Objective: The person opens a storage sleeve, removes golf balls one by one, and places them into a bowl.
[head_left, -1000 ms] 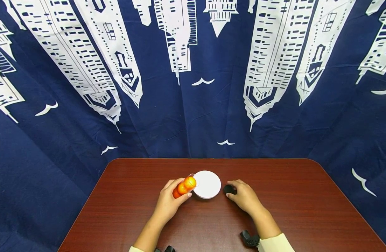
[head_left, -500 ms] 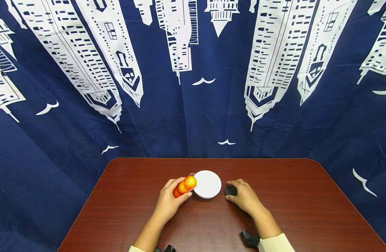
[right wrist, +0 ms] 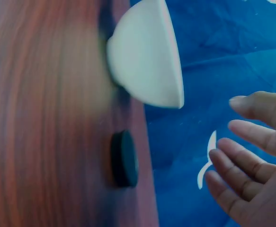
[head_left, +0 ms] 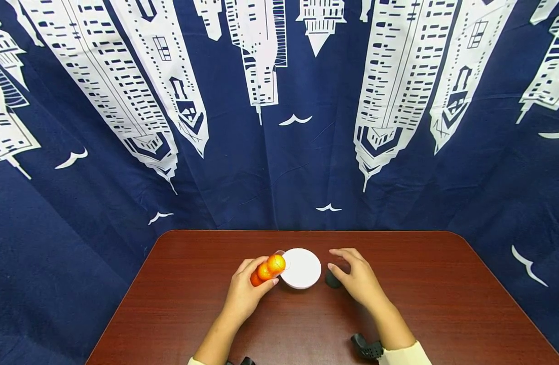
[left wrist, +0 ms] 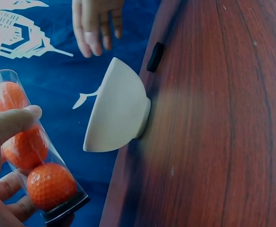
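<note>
My left hand [head_left: 243,294] grips a clear tube [head_left: 266,270] holding three orange golf balls [left wrist: 52,187]. A black cap closes the tube's lower end, and its upper end looks uncapped, tilted toward a white bowl [head_left: 300,268]. The bowl stands upright on the table, just right of the tube. To the bowl's right lies a round black cap [right wrist: 124,159], flat on the wood. My right hand [head_left: 359,279] hovers above and beside that cap, fingers spread and apart from it, holding nothing.
The brown wooden table [head_left: 420,284] runs back to a dark blue curtain [head_left: 306,167] printed with white buildings and birds. A black wrist device [head_left: 367,348] sits on the right forearm; part of another shows at the left forearm.
My right hand has let go of the black cap and lifted off it, its fingers spreading. The cap stays on the table. The left hand and tube hold almost still.
</note>
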{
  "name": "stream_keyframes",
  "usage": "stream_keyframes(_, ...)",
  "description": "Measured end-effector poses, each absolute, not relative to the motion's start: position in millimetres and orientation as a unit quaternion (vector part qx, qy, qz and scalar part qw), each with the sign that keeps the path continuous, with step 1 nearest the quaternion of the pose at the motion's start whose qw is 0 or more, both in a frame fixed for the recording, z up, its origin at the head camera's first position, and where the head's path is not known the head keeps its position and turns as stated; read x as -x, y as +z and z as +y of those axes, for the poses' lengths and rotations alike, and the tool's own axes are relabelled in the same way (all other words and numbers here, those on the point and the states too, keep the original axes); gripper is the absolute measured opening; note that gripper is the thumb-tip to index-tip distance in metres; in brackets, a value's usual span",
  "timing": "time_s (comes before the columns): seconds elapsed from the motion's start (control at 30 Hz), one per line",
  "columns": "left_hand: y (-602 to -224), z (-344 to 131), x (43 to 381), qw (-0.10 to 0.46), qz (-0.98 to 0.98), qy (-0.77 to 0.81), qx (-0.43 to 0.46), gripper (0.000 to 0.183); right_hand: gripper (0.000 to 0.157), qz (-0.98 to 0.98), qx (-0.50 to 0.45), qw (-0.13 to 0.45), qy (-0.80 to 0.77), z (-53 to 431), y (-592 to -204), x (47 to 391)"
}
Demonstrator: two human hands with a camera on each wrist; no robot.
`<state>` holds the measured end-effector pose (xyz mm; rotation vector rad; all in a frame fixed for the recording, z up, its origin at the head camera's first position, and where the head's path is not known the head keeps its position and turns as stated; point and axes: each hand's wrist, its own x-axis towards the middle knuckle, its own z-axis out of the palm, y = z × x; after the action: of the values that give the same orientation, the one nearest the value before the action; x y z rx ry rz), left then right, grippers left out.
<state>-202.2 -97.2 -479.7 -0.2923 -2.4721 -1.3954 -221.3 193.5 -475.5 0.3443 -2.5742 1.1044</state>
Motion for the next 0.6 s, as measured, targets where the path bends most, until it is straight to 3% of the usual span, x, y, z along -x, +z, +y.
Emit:
stream_keyframes(0.27, -475.2, -93.4, 199.4, 0.166, -0.86, -0.474, 0.096, 0.051, 0.035, -0.863, -0.166, 0.177, 0.444, 179.3, -462.7, 210.6)
stream_keyframes(0.6, -474.8, -85.9, 198.9, 0.205, -0.878, -0.42, 0.101, 0.052, 0.039, -0.843, -0.197, 0.117, 0.486, 166.9, -461.8, 199.3)
